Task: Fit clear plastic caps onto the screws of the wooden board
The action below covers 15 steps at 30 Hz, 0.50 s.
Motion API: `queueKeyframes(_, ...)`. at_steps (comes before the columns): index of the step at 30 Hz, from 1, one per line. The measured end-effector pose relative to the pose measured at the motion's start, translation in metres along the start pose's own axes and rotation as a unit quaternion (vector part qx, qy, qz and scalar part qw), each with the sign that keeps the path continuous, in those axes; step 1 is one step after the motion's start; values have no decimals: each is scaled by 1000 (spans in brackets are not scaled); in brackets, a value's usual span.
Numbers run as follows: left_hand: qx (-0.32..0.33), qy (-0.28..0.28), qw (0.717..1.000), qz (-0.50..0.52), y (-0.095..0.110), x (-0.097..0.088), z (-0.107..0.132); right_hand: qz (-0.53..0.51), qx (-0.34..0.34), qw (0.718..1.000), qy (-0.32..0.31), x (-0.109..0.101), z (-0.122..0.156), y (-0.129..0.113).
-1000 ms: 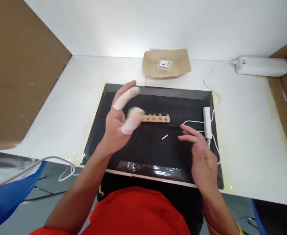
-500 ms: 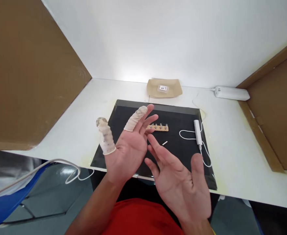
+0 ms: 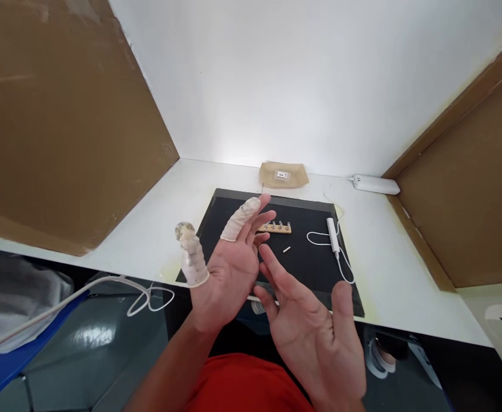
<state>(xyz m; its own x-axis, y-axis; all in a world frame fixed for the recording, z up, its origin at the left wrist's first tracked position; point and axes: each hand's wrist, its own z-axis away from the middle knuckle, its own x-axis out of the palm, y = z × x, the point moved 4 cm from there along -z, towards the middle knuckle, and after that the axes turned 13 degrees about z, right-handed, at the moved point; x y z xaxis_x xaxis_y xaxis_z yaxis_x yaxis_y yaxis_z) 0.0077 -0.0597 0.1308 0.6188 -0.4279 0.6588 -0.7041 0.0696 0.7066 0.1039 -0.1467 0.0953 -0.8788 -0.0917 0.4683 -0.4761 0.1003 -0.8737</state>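
My left hand point(image 3: 229, 269) is held palm up above the near edge of the black mat point(image 3: 306, 274), fingers spread. Whitish finger cots point(image 3: 194, 260) cover its thumb and index finger, and both look smudged. Beside it, my right hand point(image 3: 315, 326) is bare, palm up, with fingers apart and nothing in it. The two hands' fingertips come close together; I cannot tell whether they touch. Behind them on the mat lies a small tan strip point(image 3: 281, 229) bearing several clear, bulb-like pieces, its left end hidden by my left fingers. A short white stick point(image 3: 286, 249) lies nearer.
A white pen-shaped device point(image 3: 333, 234) with a looped cable lies on the mat's right side. At the back stands a tan paper tray point(image 3: 268, 177) holding a small labelled clear box point(image 3: 282, 175). A white power strip point(image 3: 375, 184) sits back right. Brown panels point(image 3: 75, 143) flank the white table.
The camera view has shifted, so the table and mat appear slightly smaller and farther away. Both hands keep nearly the same open pose. Objects on the mat stay in place.
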Motion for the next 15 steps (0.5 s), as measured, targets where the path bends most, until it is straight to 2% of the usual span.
queueKeyframes(2,7,0,1000,-26,0,-3,0,124,-16,992,33,-10,7,3)
queueKeyframes(3,10,5,999,-37,-1,-4,0,208,-31,976,58,-17,11,6)
queueKeyframes(4,12,10,999,-45,-2,-4,0,299,-54,949,83,-23,14,10)
queueKeyframes(6,11,32,998,-49,-8,-6,-1,445,-125,873,155,-34,21,21)
queueKeyframes(7,7,46,998,-47,-11,-6,-1,477,-168,841,191,-36,23,27)
queueKeyframes(9,-6,70,996,-50,-20,-8,-2,504,-220,805,223,-38,25,42)
queueKeyframes(12,-4,97,993,-74,-31,-12,-6,553,-217,790,155,-36,17,60)
queueKeyframes(13,2,106,991,-79,-34,-15,-7,553,-208,791,160,-39,14,61)
queueKeyframes(15,13,125,989,-79,-41,-23,-12,525,-194,798,223,-52,7,58)
